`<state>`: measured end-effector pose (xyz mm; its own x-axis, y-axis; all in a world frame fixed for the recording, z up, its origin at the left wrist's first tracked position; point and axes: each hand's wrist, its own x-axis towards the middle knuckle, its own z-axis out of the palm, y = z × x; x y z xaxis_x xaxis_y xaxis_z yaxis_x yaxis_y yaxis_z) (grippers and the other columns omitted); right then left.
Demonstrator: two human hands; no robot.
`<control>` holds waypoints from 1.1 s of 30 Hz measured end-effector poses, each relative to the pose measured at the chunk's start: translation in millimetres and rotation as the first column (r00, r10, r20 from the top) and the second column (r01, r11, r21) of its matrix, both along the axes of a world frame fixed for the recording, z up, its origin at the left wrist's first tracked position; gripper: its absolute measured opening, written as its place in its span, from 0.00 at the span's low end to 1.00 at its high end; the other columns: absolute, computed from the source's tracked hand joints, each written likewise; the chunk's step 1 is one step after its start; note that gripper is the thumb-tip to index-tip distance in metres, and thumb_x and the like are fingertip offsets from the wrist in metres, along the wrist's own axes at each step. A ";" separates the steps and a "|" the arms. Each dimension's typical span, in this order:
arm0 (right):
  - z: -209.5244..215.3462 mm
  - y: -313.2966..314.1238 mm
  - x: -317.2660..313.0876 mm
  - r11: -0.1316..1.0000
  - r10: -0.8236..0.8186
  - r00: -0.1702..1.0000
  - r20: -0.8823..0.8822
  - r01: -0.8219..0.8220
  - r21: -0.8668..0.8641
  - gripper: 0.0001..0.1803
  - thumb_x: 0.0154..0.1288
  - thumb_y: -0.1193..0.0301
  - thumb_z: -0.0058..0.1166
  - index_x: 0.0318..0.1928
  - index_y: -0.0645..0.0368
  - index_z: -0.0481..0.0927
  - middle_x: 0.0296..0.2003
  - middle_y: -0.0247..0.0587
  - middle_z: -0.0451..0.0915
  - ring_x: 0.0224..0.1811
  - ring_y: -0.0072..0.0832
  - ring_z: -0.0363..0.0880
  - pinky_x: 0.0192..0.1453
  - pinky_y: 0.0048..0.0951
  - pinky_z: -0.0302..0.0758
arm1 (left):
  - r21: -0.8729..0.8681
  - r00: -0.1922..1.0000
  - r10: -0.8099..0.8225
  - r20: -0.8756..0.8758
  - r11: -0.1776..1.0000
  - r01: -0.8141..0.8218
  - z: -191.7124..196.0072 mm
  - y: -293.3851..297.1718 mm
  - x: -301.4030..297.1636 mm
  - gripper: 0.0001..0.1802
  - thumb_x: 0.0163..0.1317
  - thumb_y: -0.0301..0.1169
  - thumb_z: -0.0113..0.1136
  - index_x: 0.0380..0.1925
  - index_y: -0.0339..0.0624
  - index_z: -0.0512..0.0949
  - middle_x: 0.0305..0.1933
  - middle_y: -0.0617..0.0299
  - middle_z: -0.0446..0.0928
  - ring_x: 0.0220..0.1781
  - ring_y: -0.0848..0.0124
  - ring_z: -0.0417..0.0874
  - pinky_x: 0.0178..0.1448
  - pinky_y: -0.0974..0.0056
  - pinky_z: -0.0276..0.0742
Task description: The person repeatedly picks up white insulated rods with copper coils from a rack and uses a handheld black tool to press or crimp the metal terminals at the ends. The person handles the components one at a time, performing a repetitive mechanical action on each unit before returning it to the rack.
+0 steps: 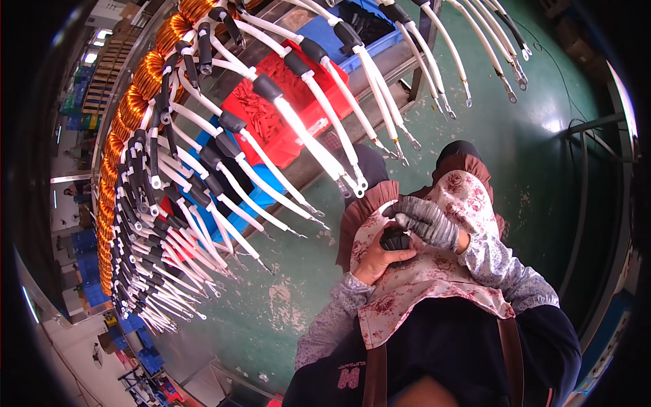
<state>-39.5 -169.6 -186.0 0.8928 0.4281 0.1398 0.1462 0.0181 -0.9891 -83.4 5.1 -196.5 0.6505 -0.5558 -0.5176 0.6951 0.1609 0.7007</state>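
Two hands meet over a floral apron (434, 271), both on one small black object (395, 240). The bare left hand (377, 261) cups it from below, fingers curled shut around it. The right hand (426, 220), in a grey knit glove, closes over its top, fingertips lying just past its upper end. So little of the object shows between the fingers that its long axis and heading cannot be told. White-sleeved leads (319, 108) fan out well above the fingers.
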 end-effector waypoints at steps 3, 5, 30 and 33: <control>13.6 5.6 1.1 0.981 0.192 0.977 0.092 -0.192 -0.013 0.14 0.67 0.68 0.49 0.49 0.61 0.75 0.42 0.45 0.77 0.48 0.39 0.75 0.52 0.36 0.71 | -0.030 0.997 0.075 0.010 0.997 -0.074 14.5 -3.6 4.1 0.28 0.44 0.22 0.68 0.48 0.39 0.73 0.45 0.64 0.76 0.48 0.73 0.76 0.55 0.68 0.70; -25.7 6.6 -20.6 0.960 0.279 0.959 0.044 -0.279 -0.014 0.15 0.66 0.69 0.50 0.50 0.61 0.75 0.46 0.47 0.75 0.52 0.40 0.72 0.56 0.38 0.69 | 0.061 0.987 -0.004 0.158 0.998 -0.005 31.1 -1.9 4.8 0.37 0.43 0.25 0.71 0.56 0.39 0.67 0.53 0.62 0.72 0.55 0.70 0.72 0.62 0.65 0.66; 13.0 13.4 -9.2 0.921 0.331 0.885 0.328 -0.227 -0.316 0.16 0.59 0.73 0.51 0.49 0.61 0.76 0.46 0.48 0.77 0.51 0.44 0.73 0.58 0.39 0.68 | -0.140 0.997 0.045 0.068 0.990 -0.035 6.7 0.4 -6.4 0.27 0.47 0.20 0.63 0.51 0.36 0.72 0.52 0.62 0.74 0.55 0.71 0.71 0.63 0.67 0.62; 7.0 10.1 -10.9 0.903 0.418 0.900 0.126 -0.395 -0.170 0.15 0.62 0.73 0.49 0.50 0.62 0.75 0.46 0.47 0.77 0.51 0.42 0.74 0.57 0.37 0.69 | -0.040 0.980 0.023 0.195 0.999 -0.016 11.1 2.4 -9.6 0.30 0.45 0.25 0.67 0.52 0.35 0.71 0.53 0.61 0.73 0.57 0.71 0.70 0.63 0.66 0.62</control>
<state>-50.4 -159.6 -179.0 0.6082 0.7740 0.1761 0.3072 -0.0250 -0.9513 -93.1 7.5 -185.4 0.7480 -0.5588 -0.3580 0.5415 0.2019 0.8161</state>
